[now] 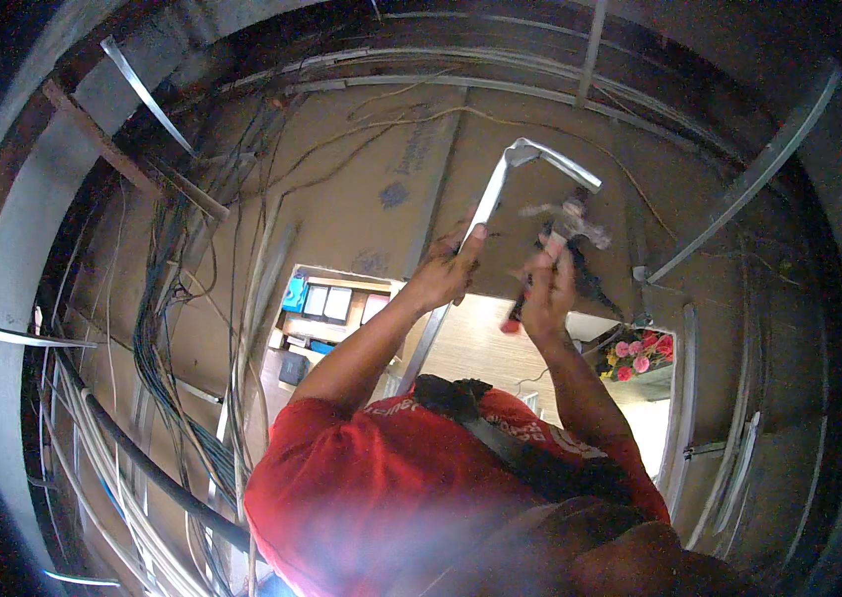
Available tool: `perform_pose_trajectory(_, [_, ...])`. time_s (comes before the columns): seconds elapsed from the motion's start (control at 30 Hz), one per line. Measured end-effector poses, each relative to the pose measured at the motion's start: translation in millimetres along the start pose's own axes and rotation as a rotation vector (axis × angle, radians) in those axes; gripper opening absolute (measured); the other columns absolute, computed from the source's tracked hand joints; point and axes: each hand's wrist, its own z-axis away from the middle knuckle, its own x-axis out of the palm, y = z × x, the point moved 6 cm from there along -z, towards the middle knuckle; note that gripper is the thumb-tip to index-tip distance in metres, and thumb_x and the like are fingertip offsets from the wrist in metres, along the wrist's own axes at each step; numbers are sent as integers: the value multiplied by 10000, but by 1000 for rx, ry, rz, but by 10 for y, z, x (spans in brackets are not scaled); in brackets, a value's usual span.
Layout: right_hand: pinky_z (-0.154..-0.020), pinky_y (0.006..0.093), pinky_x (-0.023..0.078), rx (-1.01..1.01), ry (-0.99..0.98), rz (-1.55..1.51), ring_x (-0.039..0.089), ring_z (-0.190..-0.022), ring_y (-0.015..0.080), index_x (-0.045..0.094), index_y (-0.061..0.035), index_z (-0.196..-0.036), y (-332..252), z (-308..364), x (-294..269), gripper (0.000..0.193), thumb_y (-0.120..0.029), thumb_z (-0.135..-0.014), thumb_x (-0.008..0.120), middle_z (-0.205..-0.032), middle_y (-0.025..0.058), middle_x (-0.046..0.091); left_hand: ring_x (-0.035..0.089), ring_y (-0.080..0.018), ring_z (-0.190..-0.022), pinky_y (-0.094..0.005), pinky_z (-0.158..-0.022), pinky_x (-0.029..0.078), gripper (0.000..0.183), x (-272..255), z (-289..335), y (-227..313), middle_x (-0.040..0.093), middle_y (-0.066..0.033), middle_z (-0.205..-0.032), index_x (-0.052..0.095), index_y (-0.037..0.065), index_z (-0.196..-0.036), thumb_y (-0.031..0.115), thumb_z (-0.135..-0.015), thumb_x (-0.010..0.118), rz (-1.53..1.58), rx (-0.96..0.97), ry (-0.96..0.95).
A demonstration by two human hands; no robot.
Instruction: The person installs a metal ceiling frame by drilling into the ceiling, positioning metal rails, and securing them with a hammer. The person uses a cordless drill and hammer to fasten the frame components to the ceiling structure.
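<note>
Left hand [444,274]: grip closed around a bent metal bracket [530,174], thumb up along its flat strip, holding it against the brown ceiling board [361,169]. Bracket rises from the fist, bends at the top, short arm running right.

Right hand [547,289]: grip closed on the red handle of a hammer [565,234], head blurred just beneath the bracket's short arm. Handle end pokes out below the fist.

Handling, as judged: bracket thin, stiff, light; edges likely sharp, smooth faces slippery. Best held low on the long strip, well clear of the bend where the hammer head is. Hammer top-heavy; hold near the handle end gives swing, nearer the head gives control overhead.

Outward: both forearms reach up from a red shirt [381,478], black strap [501,438] across the shoulder. Rectangular opening in the board just beside the hands, room below visible through it, pink flowers [640,353] at its right edge. Bundled cables [167,348] run along the left edge of the board; metal hanger strips [749,179] cross to the right.
</note>
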Motion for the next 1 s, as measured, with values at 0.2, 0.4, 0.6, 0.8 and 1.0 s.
perform_pose_trajectory(0.2, [-685, 310, 472, -162, 154, -186, 514, -779, 152, 409, -50, -1141, -34, -379, 278, 289, -324, -1051, 395, -936, 70, 506, 477, -122, -485, -288, -422, 407, 591, 57, 38, 43, 478, -33, -611, 393, 112, -1310, 598, -975, 426, -3, 45, 72])
perform_pose_trajectory(0.4, [-834, 380, 432, -203, 354, -22, 494, -887, 220, 397, -26, -1090, 203, -609, 334, 294, -316, -1046, 407, -953, 110, 470, 511, -144, -540, -298, -459, 423, 497, 125, 125, 155, 505, -53, -667, 440, 103, -1107, 585, -987, 416, 76, 136, -26])
perform_pose_trajectory(0.6, [-973, 405, 376, -258, 289, 118, 497, -1074, 285, 399, 33, -1225, -32, -566, 427, 398, -314, -1036, 434, -1121, 187, 520, 447, -309, -1293, -395, -1068, 356, 706, 96, 31, 96, 462, -251, -1385, 286, 121, -1525, 561, -989, 415, -175, 204, 71])
perform_pose_trajectory(0.8, [-1022, 403, 370, -229, 190, 59, 491, -1166, 296, 411, 15, -1336, 217, -513, 319, 495, -354, -1014, 486, -1248, 185, 519, 392, -300, -1383, -369, -1134, 301, 686, 124, 69, 172, 416, -234, -1474, 329, 82, -1502, 424, -953, 560, -158, 316, 60])
perform_pose_trajectory(1.0, [-777, 321, 482, 110, 1, -538, 543, -940, 171, 533, -92, -1069, 711, -309, 443, 588, -657, -947, 426, -1011, 57, 553, 488, -126, -639, -281, -554, 420, 577, 109, 124, 367, 633, -109, -923, 470, 65, -1387, 194, -867, 684, 14, 381, 27])
